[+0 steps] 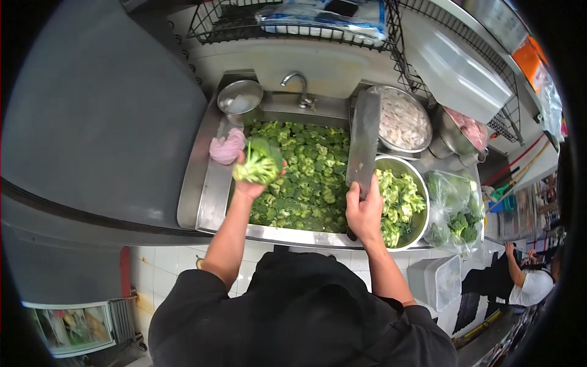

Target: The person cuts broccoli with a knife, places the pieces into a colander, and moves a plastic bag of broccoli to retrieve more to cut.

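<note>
— How far along are you?
— Your left hand (249, 186) grips a broccoli head (258, 162) over the sink (211, 189), near its left edge. Cut florets (306, 177) fill the basin. Your right hand (364, 211) is closed round the cleaver (364, 137), blade up.
— Any room?
— Little. The bowl (420, 227) crowds the right rim, and the bag (455, 211) beyond it holds uncut heads.

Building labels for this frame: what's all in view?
broccoli florets: many, green, filling sink
sink: one, steel, centre
faucet: one, steel, behind sink
small bowl: one, steel, back-left corner
cloth: one, pink, left rim
bowl of cut broccoli: one, steel, right of sink
bowl of pale pieces: one, steel, behind it
bagged broccoli: one, clear bag, far right
wire rack: one, black, top
co-worker: one, white top, lower right
broccoli head: one, green, over sink
cleaver: one, grey, over sink
left hand: one, bare, holds broccoli head
right hand: one, bare, grips cleaver
</note>
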{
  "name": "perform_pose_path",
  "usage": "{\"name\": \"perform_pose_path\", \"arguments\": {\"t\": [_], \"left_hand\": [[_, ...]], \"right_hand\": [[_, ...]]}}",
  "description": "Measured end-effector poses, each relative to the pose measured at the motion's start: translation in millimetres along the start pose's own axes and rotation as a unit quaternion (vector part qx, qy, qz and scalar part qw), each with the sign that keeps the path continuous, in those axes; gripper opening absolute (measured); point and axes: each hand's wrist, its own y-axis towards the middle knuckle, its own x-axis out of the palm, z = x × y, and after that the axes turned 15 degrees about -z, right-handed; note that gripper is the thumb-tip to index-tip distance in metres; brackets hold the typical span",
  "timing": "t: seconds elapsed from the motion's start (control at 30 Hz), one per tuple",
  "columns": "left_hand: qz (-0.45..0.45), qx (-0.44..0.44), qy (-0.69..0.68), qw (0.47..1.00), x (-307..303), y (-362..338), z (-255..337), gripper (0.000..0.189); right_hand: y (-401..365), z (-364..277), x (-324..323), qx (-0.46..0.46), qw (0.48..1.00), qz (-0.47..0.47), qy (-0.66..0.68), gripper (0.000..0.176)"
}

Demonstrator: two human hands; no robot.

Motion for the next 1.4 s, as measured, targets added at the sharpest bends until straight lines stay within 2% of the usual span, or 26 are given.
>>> {"name": "perform_pose_path", "arguments": {"t": [0.07, 0.1, 0.13, 0.2, 0.23, 0.27, 0.33, 0.37, 0.47, 0.6, 0.67, 0.77, 0.87, 0.93, 1.0, 1.07, 1.13, 1.2, 1.27, 1.3, 1.33, 1.4], "left_hand": [[0.132, 0.031, 0.031, 0.99, -22, -11, -13, 0.063], [0.115, -0.009, 0.014, 0.993, -36, -10, -13, 0.054], [0.115, -0.018, 0.007, 0.993, -17, 1, -16, 0.054], [0.155, -0.076, 0.283, 0.943, 37, 32, -26, 0.05], [0.186, -0.067, 0.291, 0.936, 70, 48, -38, 0.048], [0.175, -0.082, 0.287, 0.938, 76, 59, -49, 0.048], [0.201, -0.136, 0.336, 0.91, 91, 80, -76, 0.048], [0.204, -0.105, 0.341, 0.911, 107, 87, -99, 0.046], [0.156, -0.163, 0.374, 0.9, 102, 104, -145, 0.043], [0.127, -0.192, 0.384, 0.894, 105, 114, -188, 0.037], [0.129, -0.202, 0.366, 0.899, 94, 115, -197, 0.034], [0.133, -0.193, 0.315, 0.92, 78, 114, -189, 0.031], [0.147, -0.178, 0.299, 0.926, 94, 114, -172, 0.031], [0.147, -0.145, 0.298, 0.932, 97, 113, -157, 0.032], [0.154, -0.128, 0.326, 0.924, 98, 108, -141, 0.031], [0.169, -0.096, 0.322, 0.927, 89, 101, -124, 0.031], [0.176, -0.064, 0.353, 0.917, 79, 90, -105, 0.03], [0.203, -0.046, 0.362, 0.909, 73, 82, -79, 0.033], [0.24, -0.089, 0.271, 0.928, 72, 76, -53, 0.042], [0.266, -0.1, 0.278, 0.918, 82, 79, -37, 0.059], [0.25, -0.139, 0.272, 0.919, 104, 80, -16, 0.077], [0.137, -0.116, 0.123, 0.976, 96, 66, 21, 0.09]], "right_hand": [[-3, 17, 10, -0.005, 0.999, -0.03, -0.023, 0.019], [-8, 26, 13, -0.007, 0.997, -0.054, -0.051, 0.02], [-11, 29, 15, 0.008, 0.994, -0.084, -0.071, 0.023], [-16, 24, 16, -0.057, 0.989, -0.08, -0.115, 0.024], [-18, 17, 14, -0.068, 0.988, -0.073, -0.119, 0.028], [-22, 6, 7, -0.082, 0.983, -0.062, -0.15, 0.029], [-26, -14, -10, -0.146, 0.967, -0.001, -0.207, 0.029], [-28, -14, -20, -0.172, 0.961, 0.021, -0.216, 0.036], [-43, 1, -39, -0.114, 0.965, 0.063, -0.227, 0.034], [-71, 40, -54, 0.034, 0.968, 0.046, -0.244, 0.03], [-81, 39, -61, 0.042, 0.973, 0.077, -0.211, 0.028], [-78, 16, -73, 0.011, 0.981, 0.129, -0.148, 0.03], [-61, -28, -83, -0.062, 0.98, 0.159, -0.103, 0.032], [-47, -36, -74, -0.091, 0.982, 0.154, -0.057, 0.032], [-28, -29, -56, -0.084, 0.986, 0.105, -0.1, 0.033], [-11, 3, -25, 0.004, 0.994, -0.011, -0.105, 0.028], [-1, 26, 1, 0.024, 0.986, -0.062, -0.152, 0.023], [0, 27, 13, 0.028, 0.991, -0.054, -0.12, 0.02], [5, 28, 17, -0.017, 0.998, -0.032, -0.055, 0.02], [9, 20, 13, -0.019, 0.999, -0.026, -0.04, 0.019], [13, 12, 11, -0.019, 0.999, -0.018, -0.023, 0.018], [18, 10, 11, -0.029, 0.999, 0.003, -0.014, 0.015]]}}
